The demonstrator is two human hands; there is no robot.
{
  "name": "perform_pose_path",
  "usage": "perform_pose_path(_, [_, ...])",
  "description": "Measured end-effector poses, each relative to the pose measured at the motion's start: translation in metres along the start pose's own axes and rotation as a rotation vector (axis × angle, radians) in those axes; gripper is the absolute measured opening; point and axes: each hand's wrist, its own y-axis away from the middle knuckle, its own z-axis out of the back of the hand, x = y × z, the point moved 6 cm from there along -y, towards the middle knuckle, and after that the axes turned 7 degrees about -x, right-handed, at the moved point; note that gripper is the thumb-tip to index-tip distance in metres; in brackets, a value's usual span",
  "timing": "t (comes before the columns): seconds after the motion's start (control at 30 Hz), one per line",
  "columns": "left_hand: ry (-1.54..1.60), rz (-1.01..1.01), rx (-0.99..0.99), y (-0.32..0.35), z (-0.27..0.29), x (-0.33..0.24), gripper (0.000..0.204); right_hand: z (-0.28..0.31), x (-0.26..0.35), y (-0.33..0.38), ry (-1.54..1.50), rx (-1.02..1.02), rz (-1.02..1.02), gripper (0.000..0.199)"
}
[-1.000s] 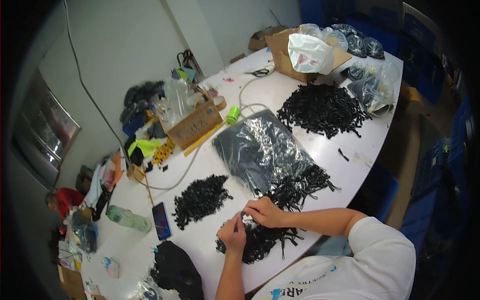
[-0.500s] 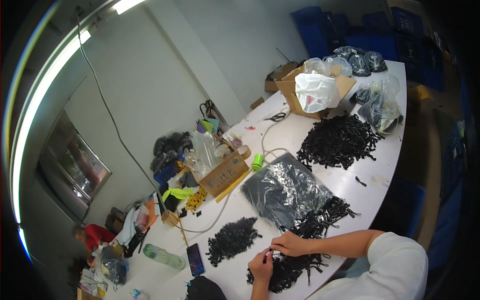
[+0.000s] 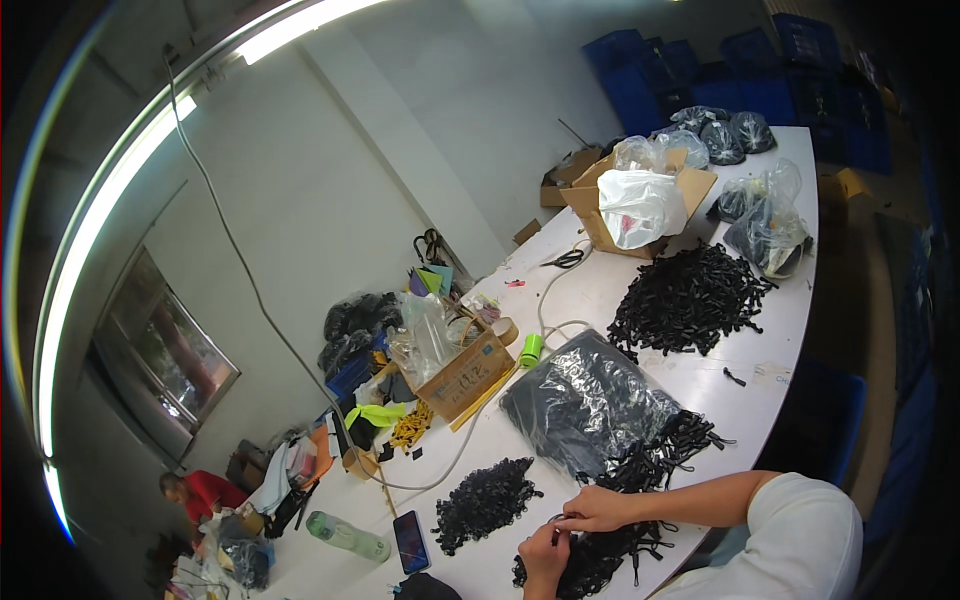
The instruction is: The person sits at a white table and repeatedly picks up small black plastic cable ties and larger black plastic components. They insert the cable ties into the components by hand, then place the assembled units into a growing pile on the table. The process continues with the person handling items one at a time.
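Close together, my left hand (image 3: 545, 556) and my right hand (image 3: 598, 508) are both closed, fingertips meeting at a small black piece mostly hidden by the fingers. Beneath and around them lies a pile of black looped cord pulls (image 3: 608, 562). More of these pulls (image 3: 690, 440) spread over the near edge of a large clear plastic bag of dark material (image 3: 590, 400). Left of my hands is a heap of small black parts (image 3: 485, 503).
A big pile of black pieces (image 3: 690, 298) lies farther off, below an open carton (image 3: 600, 225). To the left are a phone (image 3: 411, 542), a green bottle (image 3: 348, 536) and a cluttered cardboard box (image 3: 465, 377). A person in red (image 3: 212, 492) is at the far left.
The view has shifted, so the whole scene sits slightly lower and to the right. My hands stay together over the pile, with the fingers drawn a little closer.
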Motion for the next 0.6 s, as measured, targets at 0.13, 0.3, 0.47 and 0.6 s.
perform_pose_path(0.13, [0.109,0.019,0.053,0.002,-0.002,0.005,0.01,-0.001,-0.002,0.0,-0.019,0.044,0.015,0.043])
perform_pose_path(0.3, [0.16,0.008,0.137,0.002,-0.002,0.005,0.01,-0.004,-0.003,0.003,-0.133,0.189,-0.049,0.038])
perform_pose_path(0.47, [0.135,-0.057,0.144,0.005,-0.002,0.003,0.011,0.001,0.006,0.004,-0.2,0.281,-0.148,0.035])
perform_pose_path(0.6, [0.176,-0.057,0.134,0.006,-0.004,0.002,0.011,0.002,0.005,0.006,-0.234,0.325,-0.242,0.033])
